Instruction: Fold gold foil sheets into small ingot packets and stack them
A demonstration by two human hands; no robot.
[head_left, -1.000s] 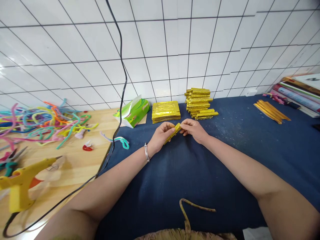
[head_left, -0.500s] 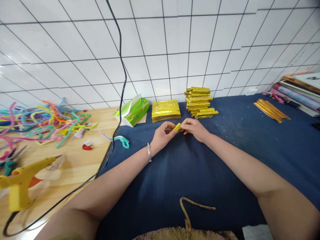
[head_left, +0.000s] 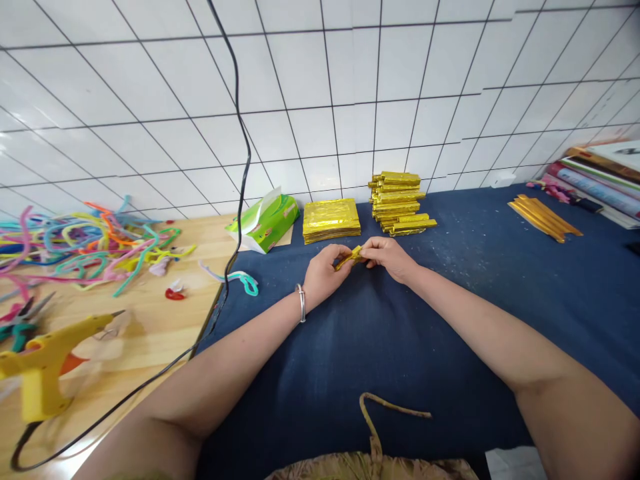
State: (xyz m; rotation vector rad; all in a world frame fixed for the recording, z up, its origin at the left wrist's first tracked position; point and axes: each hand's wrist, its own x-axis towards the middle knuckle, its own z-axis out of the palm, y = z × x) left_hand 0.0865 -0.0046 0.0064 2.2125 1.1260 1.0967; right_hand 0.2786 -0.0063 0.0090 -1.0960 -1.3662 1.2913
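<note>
Between my two hands is a small folded strip of gold foil paper [head_left: 356,253]. My left hand [head_left: 327,270] is closed on its left end, with a silver bangle [head_left: 301,303] on the wrist. With thumb and fingers, my right hand [head_left: 386,257] pinches the other end. Just beyond my hands lies a flat stack of gold foil sheets [head_left: 331,220]. To its right rises a pile of narrow folded gold foil strips [head_left: 397,203]. Part of the held strip is hidden behind my fingers.
A green tissue pack [head_left: 270,220] stands by the wall. On the wooden tabletop at left are colourful pipe cleaners [head_left: 90,247], a yellow glue gun [head_left: 55,360] and pliers [head_left: 25,320]. A black cable [head_left: 245,153] hangs down. Orange-gold strips [head_left: 545,218] and books [head_left: 600,180] lie right.
My left thumb and fingers have shifted slightly along the gold foil strip, and the strip has turned a little. My right hand has barely moved.
</note>
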